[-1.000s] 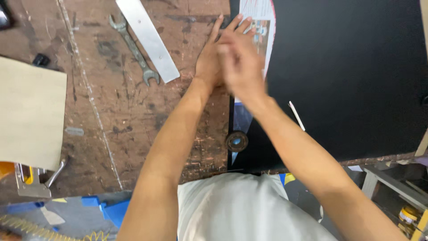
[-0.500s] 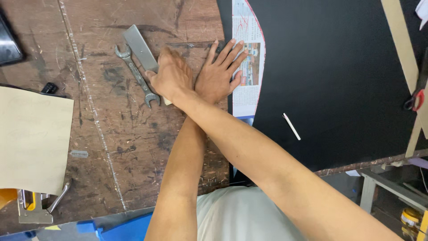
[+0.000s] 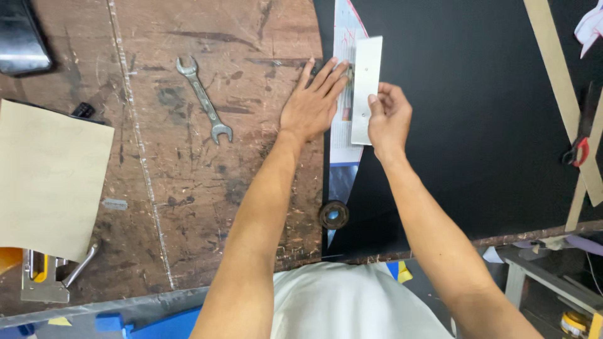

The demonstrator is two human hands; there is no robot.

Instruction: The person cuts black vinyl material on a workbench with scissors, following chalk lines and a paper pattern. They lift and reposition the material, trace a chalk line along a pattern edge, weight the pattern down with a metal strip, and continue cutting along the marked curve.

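My right hand (image 3: 389, 116) grips a flat silver metal strip (image 3: 366, 81) near its lower end and holds it upright over the edge of a large black sheet (image 3: 477, 125). My left hand (image 3: 312, 103) lies flat with fingers spread, pressing on a printed paper (image 3: 342, 125) that sits under the black sheet's left edge. The strip's left side runs beside my left fingertips.
A double-ended wrench (image 3: 204, 99) lies on the worn wooden bench (image 3: 188, 188). A tan board (image 3: 47, 179) covers the left, a staple gun (image 3: 44, 276) below it. A small black roll (image 3: 333, 215) sits near the front edge. Red-handled pliers (image 3: 581, 150) and tan strips (image 3: 559, 81) lie right.
My right hand picked the metal strip up from beside the wrench and carried it right, onto the paper and black sheet. My arms are uncrossed; the left hand stayed pressing down.
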